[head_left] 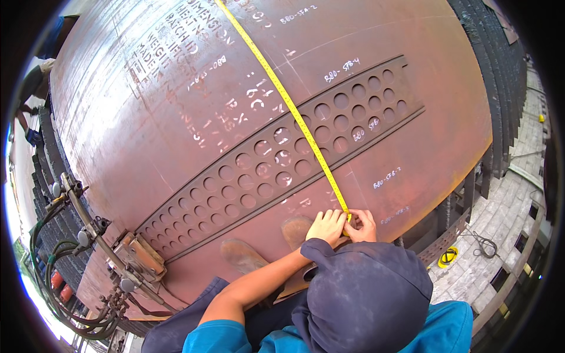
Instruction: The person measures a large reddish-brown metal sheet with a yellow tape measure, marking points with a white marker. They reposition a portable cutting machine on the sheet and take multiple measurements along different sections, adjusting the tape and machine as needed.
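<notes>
Neither my left hand nor my right hand is in view. Below centre, a crouching co-worker in a dark cap point(368, 294) and blue shirt pinches the near end of a yellow tape measure point(282, 91) with both hands point(344, 225). The tape runs taut and slanted to the top edge, where its far end is out of frame. It crosses a long tapered steel piece point(272, 157) with rows of round holes and raised edges. Beneath lies a large reddish-brown steel plate point(435, 76) with chalk and stencil marks. Two brown boots point(244, 257) show beside the co-worker's arm.
At the left stands a metal cutting rig point(85, 220) with dark hoses point(44, 259). Dark slatted supports point(491, 76) edge the plate. A yellow helmet point(447, 257) and a coiled cable point(485, 247) lie on the paved floor at right. Another person's gloved hand point(33, 137) shows far left.
</notes>
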Tool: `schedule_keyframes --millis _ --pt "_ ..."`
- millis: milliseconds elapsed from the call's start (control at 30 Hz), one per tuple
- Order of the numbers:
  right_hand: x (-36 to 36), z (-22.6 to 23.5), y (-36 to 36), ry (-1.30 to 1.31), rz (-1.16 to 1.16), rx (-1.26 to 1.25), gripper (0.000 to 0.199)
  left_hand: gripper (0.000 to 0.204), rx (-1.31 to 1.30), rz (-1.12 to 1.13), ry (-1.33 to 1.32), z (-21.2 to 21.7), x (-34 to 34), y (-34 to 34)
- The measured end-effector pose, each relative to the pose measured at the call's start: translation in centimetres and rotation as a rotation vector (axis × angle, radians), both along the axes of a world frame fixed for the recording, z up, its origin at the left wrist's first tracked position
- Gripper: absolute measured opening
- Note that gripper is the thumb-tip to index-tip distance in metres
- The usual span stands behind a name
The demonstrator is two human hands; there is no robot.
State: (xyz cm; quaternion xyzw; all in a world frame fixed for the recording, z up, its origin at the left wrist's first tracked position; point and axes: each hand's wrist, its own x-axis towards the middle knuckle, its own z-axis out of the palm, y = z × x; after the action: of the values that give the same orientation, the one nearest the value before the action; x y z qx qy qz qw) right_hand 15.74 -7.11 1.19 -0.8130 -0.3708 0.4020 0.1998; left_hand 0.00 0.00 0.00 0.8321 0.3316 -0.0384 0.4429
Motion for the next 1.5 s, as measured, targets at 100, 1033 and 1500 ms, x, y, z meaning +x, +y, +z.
schedule_keyframes --millis 100,1033,1500 --pt "0.2 0.6 0.3 -0.016 0.005 -0.003 0.042 0.06 -0.012 -0.004 -0.044 0.2 0.3 0.2" --pt "1.4 1.2 1.7 -0.056 -0.009 -0.063 0.042 0.068 -0.002 0.053 -0.175 -0.6 0.8 0.6" --pt "1.5 1.3 1.8 -0.092 0.016 -0.01 0.043 0.069 0.05 0.042 -0.164 -1.2 1.5 0.2"
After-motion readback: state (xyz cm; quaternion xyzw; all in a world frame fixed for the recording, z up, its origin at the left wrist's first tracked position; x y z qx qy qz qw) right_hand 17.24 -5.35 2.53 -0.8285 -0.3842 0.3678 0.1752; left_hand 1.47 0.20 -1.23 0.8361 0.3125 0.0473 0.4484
